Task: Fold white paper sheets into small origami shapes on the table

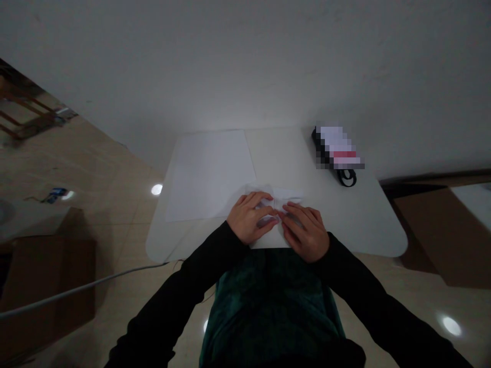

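A small folded piece of white paper point(283, 195) lies at the front middle of the white table point(282, 158), between my two hands. My left hand point(251, 219) is curled over its left part, with thumb and fingers closing on the paper. From the right, my right hand point(307, 232) presses its fingertips together on the paper's near right part. The fingertips of both hands almost meet at the middle. My hands hide part of the folds.
Large white sheets point(209, 171) lie flat on the table's left side. A black pouch point(322, 148) with a loop, partly blurred out, rests at the back right. A wall stands behind. Cardboard boxes point(441, 235) flank the table, and a cable point(95, 282) runs left.
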Available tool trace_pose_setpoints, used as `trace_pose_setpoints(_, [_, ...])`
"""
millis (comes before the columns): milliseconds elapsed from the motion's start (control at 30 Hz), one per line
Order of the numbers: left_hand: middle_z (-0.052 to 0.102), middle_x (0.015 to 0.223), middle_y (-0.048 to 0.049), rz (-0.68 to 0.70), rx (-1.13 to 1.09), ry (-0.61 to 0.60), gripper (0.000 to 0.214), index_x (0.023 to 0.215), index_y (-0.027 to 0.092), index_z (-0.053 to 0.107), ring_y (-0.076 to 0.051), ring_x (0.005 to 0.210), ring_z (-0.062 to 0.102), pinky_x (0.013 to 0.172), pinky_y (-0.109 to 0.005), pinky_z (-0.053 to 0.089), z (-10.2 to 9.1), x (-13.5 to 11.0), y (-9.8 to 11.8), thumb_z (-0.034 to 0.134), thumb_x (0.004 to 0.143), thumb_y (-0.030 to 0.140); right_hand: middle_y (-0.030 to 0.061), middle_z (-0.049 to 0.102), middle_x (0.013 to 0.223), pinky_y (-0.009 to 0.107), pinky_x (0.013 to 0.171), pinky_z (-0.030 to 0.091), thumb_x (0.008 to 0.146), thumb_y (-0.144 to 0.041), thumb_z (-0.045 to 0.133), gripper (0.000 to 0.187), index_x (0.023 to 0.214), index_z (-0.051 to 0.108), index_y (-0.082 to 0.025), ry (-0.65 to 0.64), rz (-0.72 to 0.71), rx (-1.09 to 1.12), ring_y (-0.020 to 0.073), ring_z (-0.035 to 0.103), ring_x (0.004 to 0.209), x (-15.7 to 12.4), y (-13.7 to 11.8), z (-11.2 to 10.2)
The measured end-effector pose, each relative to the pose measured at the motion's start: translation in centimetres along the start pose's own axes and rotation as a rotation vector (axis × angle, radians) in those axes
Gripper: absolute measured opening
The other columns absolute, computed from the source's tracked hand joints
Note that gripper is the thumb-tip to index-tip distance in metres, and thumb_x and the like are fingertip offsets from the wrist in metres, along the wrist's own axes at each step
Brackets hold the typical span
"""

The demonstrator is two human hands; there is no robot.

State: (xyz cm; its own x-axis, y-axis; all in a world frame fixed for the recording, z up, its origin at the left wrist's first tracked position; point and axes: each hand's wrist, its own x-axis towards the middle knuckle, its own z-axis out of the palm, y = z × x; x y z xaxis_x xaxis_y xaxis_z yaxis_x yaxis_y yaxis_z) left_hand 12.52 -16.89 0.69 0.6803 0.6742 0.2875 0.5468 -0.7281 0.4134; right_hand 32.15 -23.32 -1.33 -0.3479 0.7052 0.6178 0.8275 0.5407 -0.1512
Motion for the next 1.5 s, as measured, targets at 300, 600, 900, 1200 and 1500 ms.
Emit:
trace_pose_setpoints(300, [0.063,0.122,-0.0075,-0.002,0.004,0.018,0.024,0.098,0.023,0.072,-0.024,0.11,0.058,0.088,-0.04,0.046,0.1,0.0,0.0,0.06,0.088,0.042,0.0135,0.073,0.112,0.038,0.095,0.049,0.085,-0.015,0.06,0.026,0.109,0.069,-0.012,0.039,-0.038,-0.01,0.0236,0.067,0.112,-0.3,-0.3,0.0])
trace_pose_setpoints(600, [0.063,0.122,-0.0076,-0.017,-0.027,0.033,0.02,0.095,0.023,0.072,-0.025,0.109,0.058,0.089,-0.041,0.047,0.4,0.0,-0.4,0.065,0.085,0.039,0.0025,0.076,0.106,0.049,0.106,0.023,0.081,-0.021,0.065,0.022,0.103,0.069,-0.02,0.121,0.197,-0.279,0.0306,0.061,0.121,-0.8,0.6,-1.0])
trace_pose_setpoints(900, [0.063,0.123,-0.008,-0.045,-0.023,0.018,0.019,0.094,0.022,0.072,-0.025,0.11,0.058,0.088,-0.04,0.046,0.2,0.1,0.0,0.065,0.084,0.037,0.0085,0.073,0.116,0.043,0.096,0.028,0.082,-0.017,0.061,0.019,0.1,0.067,-0.016,0.094,0.162,-0.363,0.0307,0.062,0.119,-0.1,-0.4,-0.4])
trace_pose_setpoints(1200, [0.064,0.121,-0.0068,-0.045,-0.02,0.058,0.016,0.092,0.023,0.073,-0.024,0.109,0.058,0.087,-0.038,0.046,0.2,-0.1,0.4,0.065,0.083,0.034,0.0166,0.069,0.121,0.04,0.098,0.04,0.083,-0.01,0.057,0.034,0.116,0.063,-0.009,0.07,-0.062,-0.058,0.0246,0.064,0.117,0.0,-1.3,-0.4])
trace_pose_setpoints(1500, [0.064,0.122,-0.0066,-0.055,-0.007,0.06,0.018,0.094,0.023,0.072,-0.025,0.11,0.058,0.088,-0.04,0.046,0.4,-0.1,0.3,0.067,0.08,0.032,0.011,0.073,0.113,0.036,0.094,0.048,0.083,-0.014,0.063,0.025,0.107,0.07,-0.01,0.057,0.08,-0.178,0.0228,0.069,0.107,-0.9,1.3,-0.4])
